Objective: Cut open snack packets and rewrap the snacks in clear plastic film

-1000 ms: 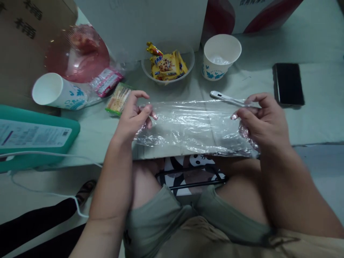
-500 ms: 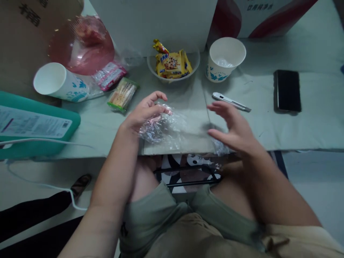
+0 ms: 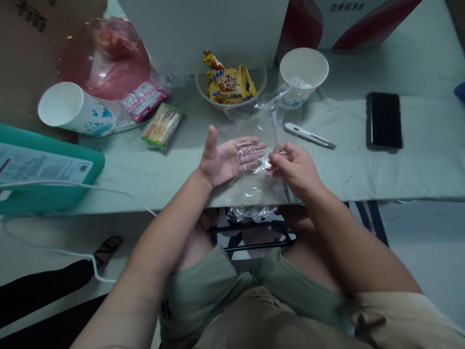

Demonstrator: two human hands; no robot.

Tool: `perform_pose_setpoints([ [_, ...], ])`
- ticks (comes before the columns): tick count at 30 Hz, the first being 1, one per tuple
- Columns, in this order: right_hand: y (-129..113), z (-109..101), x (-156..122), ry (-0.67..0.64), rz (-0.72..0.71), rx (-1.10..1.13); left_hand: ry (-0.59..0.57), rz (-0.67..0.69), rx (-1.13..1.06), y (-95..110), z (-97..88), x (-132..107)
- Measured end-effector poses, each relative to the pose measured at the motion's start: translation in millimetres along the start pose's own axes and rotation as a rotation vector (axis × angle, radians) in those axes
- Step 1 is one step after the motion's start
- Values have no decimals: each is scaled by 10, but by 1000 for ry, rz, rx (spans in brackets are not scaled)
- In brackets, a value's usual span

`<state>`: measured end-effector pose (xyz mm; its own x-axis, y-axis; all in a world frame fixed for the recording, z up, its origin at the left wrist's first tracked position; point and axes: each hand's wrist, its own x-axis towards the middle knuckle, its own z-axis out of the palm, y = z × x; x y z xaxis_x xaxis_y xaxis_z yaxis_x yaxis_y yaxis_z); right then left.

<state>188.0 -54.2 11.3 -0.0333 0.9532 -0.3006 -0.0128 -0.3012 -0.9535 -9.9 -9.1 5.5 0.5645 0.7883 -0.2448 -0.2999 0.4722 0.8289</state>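
Observation:
My left hand point(image 3: 232, 157) is open, palm up, with its thumb raised and its fingers pointing right. Thin, shiny clear plastic film point(image 3: 250, 186) lies around the fingers; I cannot tell whether they are inside it or behind it. Pinched between the fingertips of my right hand point(image 3: 292, 167) is part of this film, just right of my left fingertips. The film spreads up toward the paper cup and hangs crumpled over the table's front edge. A white utility knife point(image 3: 308, 135) lies just beyond my right hand.
Behind my hands stand a clear bowl point(image 3: 199, 87) of yellow snack packets point(image 3: 232, 85) and a paper cup point(image 3: 305, 68). To the left are a tipped paper cup point(image 3: 61, 106), wrapped crackers point(image 3: 162, 126), a pink packet point(image 3: 143, 100) and a green container point(image 3: 87, 169). A black box-shaped object point(image 3: 384, 121) lies right.
My left hand has turned palm up, opened and moved right. My right hand has come inward and closed on the film, which is now spread out and reaches farther back.

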Motion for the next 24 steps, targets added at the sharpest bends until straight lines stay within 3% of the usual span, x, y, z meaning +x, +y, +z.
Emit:
perform_pose_setpoints([
  [2, 31, -7, 34, 21, 19, 19, 28, -63, 37, -54, 36, 21],
  [5, 49, -45, 39, 41, 34, 38, 168, -46, 151, -58, 31, 30],
  [7, 43, -84, 18, 72, 3, 48, 229, 19, 223, -23, 2, 3],
  [14, -17, -216, -82, 214, -134, 51, 251, 314, 353, 38, -73, -252],
  [18, -51, -243, -193, 268, -309, 25, 201, 480, 428, -54, -57, -257],
  [22, -78, -275, -309, 168, -568, -238, 51, 609, 435, -97, -39, -222],
  [24, -79, -290, -332, 125, -636, -373, -34, 603, 543, -84, -33, -230],
])
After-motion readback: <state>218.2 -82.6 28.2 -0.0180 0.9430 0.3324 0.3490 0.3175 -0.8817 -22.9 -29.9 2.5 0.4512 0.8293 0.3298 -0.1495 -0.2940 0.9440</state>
